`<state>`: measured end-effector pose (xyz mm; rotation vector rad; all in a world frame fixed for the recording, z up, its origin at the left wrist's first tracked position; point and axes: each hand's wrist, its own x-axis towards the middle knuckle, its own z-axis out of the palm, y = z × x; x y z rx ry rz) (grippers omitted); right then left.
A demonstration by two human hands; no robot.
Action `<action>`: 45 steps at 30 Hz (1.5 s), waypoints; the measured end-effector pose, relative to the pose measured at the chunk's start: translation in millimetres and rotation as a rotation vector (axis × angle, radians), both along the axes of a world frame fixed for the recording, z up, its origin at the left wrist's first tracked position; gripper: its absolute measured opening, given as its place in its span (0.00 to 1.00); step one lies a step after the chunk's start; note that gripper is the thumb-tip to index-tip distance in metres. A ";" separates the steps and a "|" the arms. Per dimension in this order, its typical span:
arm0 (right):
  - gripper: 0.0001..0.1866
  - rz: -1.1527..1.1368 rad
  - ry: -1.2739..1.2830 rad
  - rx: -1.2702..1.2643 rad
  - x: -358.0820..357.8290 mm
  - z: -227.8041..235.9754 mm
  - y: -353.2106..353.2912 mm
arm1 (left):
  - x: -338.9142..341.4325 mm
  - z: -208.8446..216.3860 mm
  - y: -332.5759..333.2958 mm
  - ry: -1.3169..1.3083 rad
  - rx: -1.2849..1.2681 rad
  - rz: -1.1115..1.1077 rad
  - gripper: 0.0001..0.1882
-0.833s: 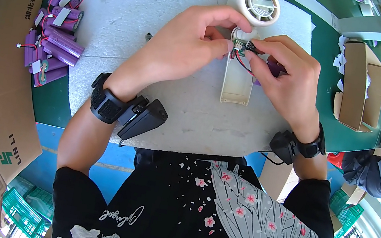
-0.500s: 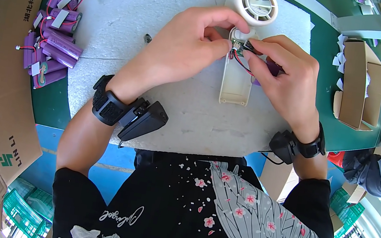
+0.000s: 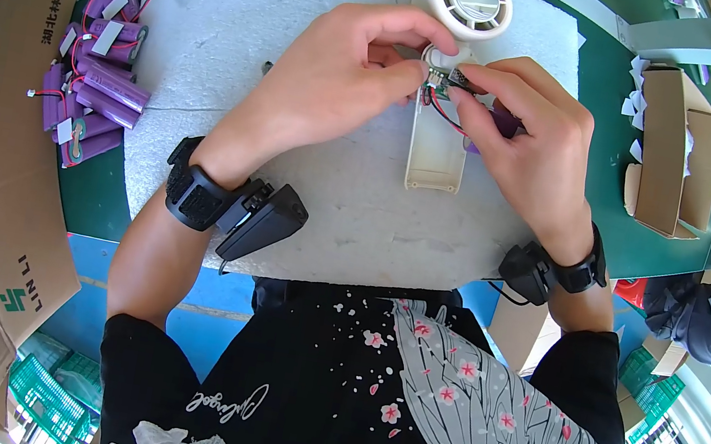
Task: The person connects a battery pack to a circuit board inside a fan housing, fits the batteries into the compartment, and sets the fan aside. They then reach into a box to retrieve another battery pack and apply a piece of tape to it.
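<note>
We see a cream handheld fan lying on the white foam sheet, its round head at the far side and its open handle stretching toward us. Our left hand is curved, forefinger at the handle's far end and thumb beside the circuit board; we cannot tell how firmly it grips. Our right hand pinches a small dark part between thumb and forefinger, right at the board.

As we judge it, the work is partway along: the board sits at the handle's far end, and red and black wires run from it toward the right hand. A purple battery, partly hidden under that hand, is not yet seated in the handle, and no cover closes it. To the left, a pile of wired purple batteries lies untouched.
</note>
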<state>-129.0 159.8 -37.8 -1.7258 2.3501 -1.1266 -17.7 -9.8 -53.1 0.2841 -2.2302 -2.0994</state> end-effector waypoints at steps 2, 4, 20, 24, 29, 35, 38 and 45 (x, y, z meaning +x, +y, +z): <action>0.10 0.010 0.020 -0.014 -0.4 -0.2 -1.0 | 0.8 -1.5 -0.4 0.010 -0.017 -0.002 0.13; 0.10 0.026 0.064 -0.039 -1.5 -1.0 -1.2 | 0.2 -2.5 -0.3 0.015 -0.023 -0.006 0.13; 0.07 -0.033 -0.155 0.019 -9.3 0.6 -6.0 | -1.3 -3.5 0.9 -0.006 -0.116 0.036 0.14; 0.05 -0.085 -0.322 0.162 -8.7 3.6 -4.7 | 0.2 -7.2 2.2 0.007 -0.170 0.106 0.15; 0.06 -0.040 -0.391 0.230 -13.0 5.2 -3.9 | 1.4 5.3 2.7 -0.038 -0.347 0.003 0.15; 0.07 0.044 -0.587 0.407 -20.7 14.1 -2.7 | 1.3 4.5 6.8 0.018 -0.357 0.032 0.15; 0.09 0.101 -0.608 0.407 -25.7 13.0 1.8 | 1.7 0.6 7.1 0.047 -0.337 0.041 0.14; 0.15 0.178 -0.271 0.134 -29.7 7.4 -0.8 | -0.3 -6.4 -14.3 0.154 -0.360 0.089 0.16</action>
